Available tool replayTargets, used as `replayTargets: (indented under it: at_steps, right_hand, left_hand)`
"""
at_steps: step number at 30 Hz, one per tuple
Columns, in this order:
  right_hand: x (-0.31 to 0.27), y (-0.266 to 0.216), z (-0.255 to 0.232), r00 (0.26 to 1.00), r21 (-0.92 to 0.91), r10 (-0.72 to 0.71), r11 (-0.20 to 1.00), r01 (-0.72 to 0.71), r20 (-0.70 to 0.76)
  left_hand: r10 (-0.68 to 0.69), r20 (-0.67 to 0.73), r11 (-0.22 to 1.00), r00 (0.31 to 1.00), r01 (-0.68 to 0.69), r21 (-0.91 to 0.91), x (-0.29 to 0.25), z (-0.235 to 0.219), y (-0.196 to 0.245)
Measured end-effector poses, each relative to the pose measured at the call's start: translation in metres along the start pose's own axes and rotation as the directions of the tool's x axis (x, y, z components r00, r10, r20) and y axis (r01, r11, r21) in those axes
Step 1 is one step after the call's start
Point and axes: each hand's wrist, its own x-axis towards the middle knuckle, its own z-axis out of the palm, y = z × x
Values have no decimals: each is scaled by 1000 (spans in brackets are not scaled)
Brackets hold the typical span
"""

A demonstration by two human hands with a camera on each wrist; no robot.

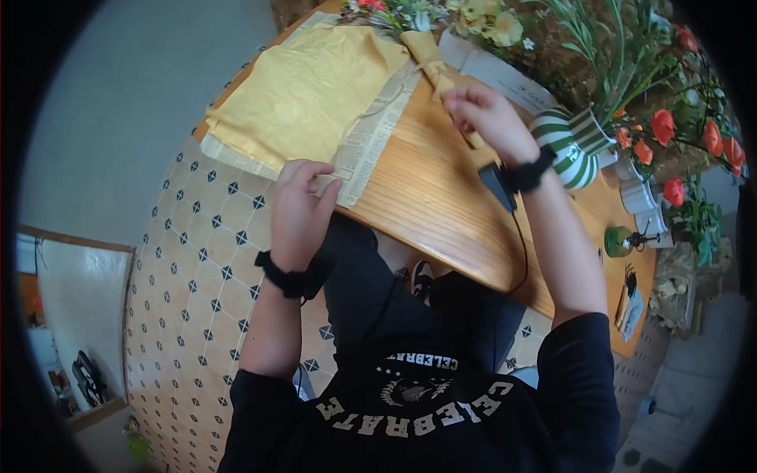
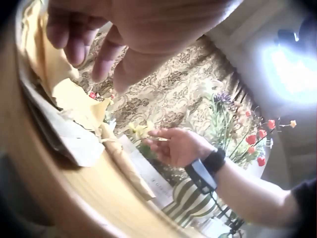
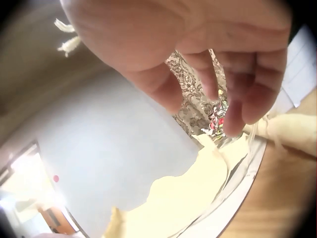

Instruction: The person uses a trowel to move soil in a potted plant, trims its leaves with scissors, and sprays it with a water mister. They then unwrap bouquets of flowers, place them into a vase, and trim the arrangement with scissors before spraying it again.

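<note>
A crumpled sheet of yellow paper lies over a printed newspaper sheet on the wooden table. My left hand hovers at the sheets' near edge, fingers loosely bent and nothing between them in the left wrist view. On the right, a slim roll of tan wrapping paper, tied around its middle, lies beside the newspaper. My right hand is over the roll's lower part with relaxed, slightly curled fingers. In the left wrist view this hand appears raised above the roll, holding nothing.
Behind the roll lies a white box, with yellow flowers beyond it. A green-and-white striped vase stands right of my right hand, near orange-red flowers. Farther right are a green spray bottle and scissors.
</note>
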Motion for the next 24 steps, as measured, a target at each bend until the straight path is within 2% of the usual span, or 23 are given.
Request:
replayTargets:
  at_steps: [4, 5, 7, 9, 12, 13, 16, 19, 22, 24]
  right_hand:
    - [-100, 27, -17, 999, 76, -31, 997, 29, 26]
    - [-123, 38, -25, 1000, 100, 12, 995, -12, -7]
    - [-166, 53, -41, 991, 155, 99, 984, -83, -95]
    - [-203, 73, -54, 973, 212, 120, 974, -77, -197]
    - [-244, 103, -68, 938, 300, 197, 948, -108, -285]
    - [-252, 111, -70, 927, 336, 230, 934, -124, -296]
    - [-262, 123, -75, 916, 434, 282, 890, -138, -287]
    - [-262, 143, -76, 909, 525, 293, 845, -102, -295]
    - [-256, 152, -78, 896, 576, 305, 814, -69, -323]
    - [-258, 149, -79, 894, 589, 321, 804, -82, -313]
  left_hand:
    - [6, 31, 992, 999, -2, -124, 19, -17, 33]
    - [20, 50, 989, 999, -13, -147, 26, -16, 35]
    - [86, 88, 982, 992, -69, -177, 38, -3, 36]
    - [133, 135, 975, 982, -104, -198, 45, 17, 46]
    - [234, 212, 911, 949, -138, -389, 52, 62, 52]
    - [125, 323, 924, 938, 9, -381, 53, 72, 60]
    - [104, 471, 907, 876, 110, -406, 68, 95, 92]
    - [266, 507, 833, 820, 69, -550, 93, 115, 123]
    - [322, 547, 876, 773, -23, -483, 118, 132, 151]
    - [347, 589, 861, 730, 0, -508, 134, 155, 166]
